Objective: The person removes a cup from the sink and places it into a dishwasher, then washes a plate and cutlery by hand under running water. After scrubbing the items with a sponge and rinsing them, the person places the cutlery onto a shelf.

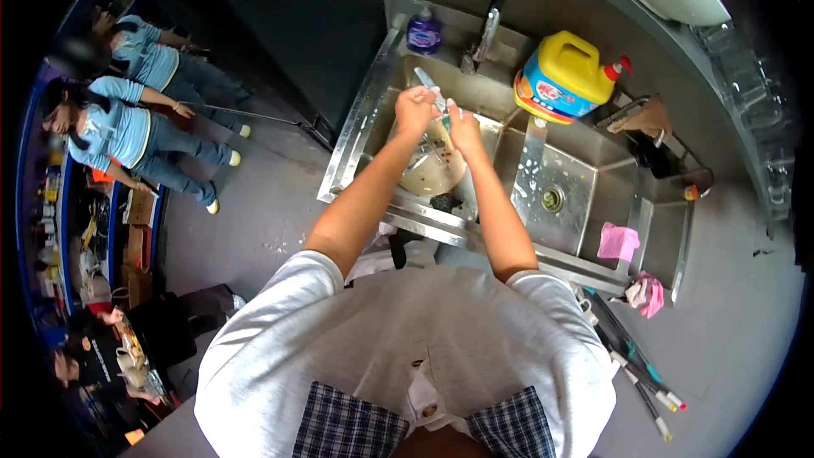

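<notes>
My left hand is closed around a long, flat utensil whose grey-blue end points up and away, over the left sink bowl. Close beside it, my right hand is also closed, its fingers near the same utensil. Something small and greenish-white shows between the hands, too small to name. Below them, a round basin of cloudy water sits in the left bowl with several pieces of metal cutlery in it. A black scouring pad lies by its front edge.
A tap and purple soap bottle stand behind the sink. A yellow detergent jug is on the right, behind the second bowl. A pink cloth lies at the front right. People stand at left.
</notes>
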A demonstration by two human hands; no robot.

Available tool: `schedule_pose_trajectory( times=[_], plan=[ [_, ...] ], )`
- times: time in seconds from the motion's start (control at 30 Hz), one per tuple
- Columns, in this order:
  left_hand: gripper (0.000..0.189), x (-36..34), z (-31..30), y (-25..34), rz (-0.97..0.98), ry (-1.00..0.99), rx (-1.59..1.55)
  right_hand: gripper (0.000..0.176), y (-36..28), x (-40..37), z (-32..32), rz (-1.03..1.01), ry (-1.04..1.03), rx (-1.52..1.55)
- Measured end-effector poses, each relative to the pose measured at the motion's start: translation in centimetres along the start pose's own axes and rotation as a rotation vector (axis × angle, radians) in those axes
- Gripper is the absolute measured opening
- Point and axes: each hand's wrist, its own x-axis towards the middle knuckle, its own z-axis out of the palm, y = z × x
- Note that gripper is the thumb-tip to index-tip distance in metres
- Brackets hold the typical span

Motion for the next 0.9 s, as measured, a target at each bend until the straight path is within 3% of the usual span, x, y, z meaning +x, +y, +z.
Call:
schedule_pose_trajectory(
  times=[0.03, 0.17, 0.37, 0.47, 0.5, 0.6, 0.67, 0.9],
  plan=[
    [0.019, 0.1, -0.4, 0.2, 0.027, 0.021, 0.066, 0.061, -0.3, -0.2, 1.1, -0.112, 0.128, -0.039],
    [0.018, 0.9, -2.8, 0.6, -0.014, 0.071, 0.046, 0.06, 0.3, -1.3, 1.2, -0.148, -0.022, -0.177],
    [0.015, 0.9, -5.4, 2.7, -0.143, 0.153, -0.106, 0.059, 4.3, -4.0, -1.8, -0.03, -0.105, -0.072],
    [0.015, 0.6, -5.2, 3.0, -0.197, 0.088, -0.145, 0.056, 5.4, -2.4, -1.8, 0.048, 0.086, 0.1],
    [0.015, 0.5, -4.8, 3.1, -0.211, 0.067, -0.09, 0.045, 5.4, -2.2, -2.0, 0.062, -0.001, 0.293],
    [0.015, 0.8, -3.7, 2.2, -0.182, -0.012, -0.096, 0.034, 2.5, -1.9, -1.5, -0.131, -0.324, 0.395],
    [0.015, 0.2, -2.8, 3.1, -0.18, -0.028, -0.133, 0.027, 0.9, -2.6, -1.4, -0.103, -0.451, 0.426],
    [0.016, 0.4, -2.0, 2.9, -0.121, 0.012, -0.144, 0.019, -0.1, -3.0, 0.4, -0.168, -0.564, 0.321]
  ],
)
